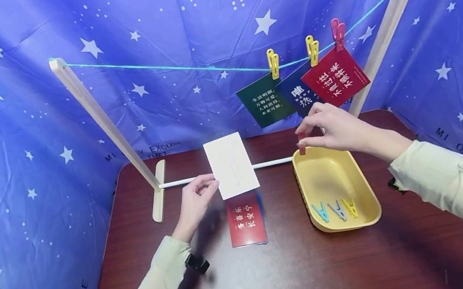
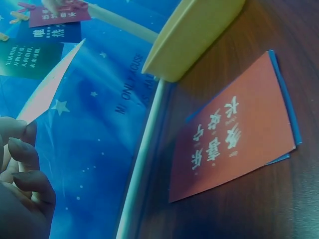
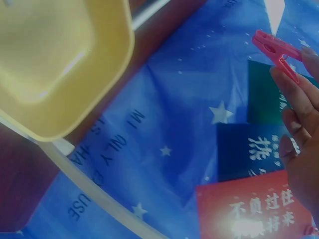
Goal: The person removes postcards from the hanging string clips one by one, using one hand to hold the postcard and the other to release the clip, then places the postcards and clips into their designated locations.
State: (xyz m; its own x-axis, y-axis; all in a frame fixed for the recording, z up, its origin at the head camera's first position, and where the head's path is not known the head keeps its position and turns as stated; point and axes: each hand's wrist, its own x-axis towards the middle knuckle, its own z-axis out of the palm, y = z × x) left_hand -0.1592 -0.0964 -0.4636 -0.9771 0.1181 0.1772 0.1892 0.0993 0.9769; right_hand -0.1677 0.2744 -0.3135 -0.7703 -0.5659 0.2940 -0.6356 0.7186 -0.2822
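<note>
My left hand (image 1: 195, 205) pinches a white card (image 1: 231, 165) by its left edge, holding it raised over the table. Between the thumb and fingers of my right hand (image 1: 340, 126) is a small red clothespin (image 3: 273, 49), above the far end of the yellow basket (image 1: 372, 192). Three cards hang on a green string (image 1: 144, 68): a green one (image 1: 265, 103), a dark blue one (image 1: 296, 89) partly covered, and a red one (image 1: 336, 77). Two yellow clothespins (image 1: 274, 64) and a pink-red clothespin (image 1: 339, 35) grip them. The left stretch of string carries no cards.
Wooden posts (image 1: 104, 120) hold the string, joined by a white rod (image 1: 272, 163) low at the back. A stack topped by a red card (image 1: 247, 232) lies on the brown table (image 1: 283, 280). Light blue, grey and yellow clothespins (image 1: 338, 211) lie in the basket.
</note>
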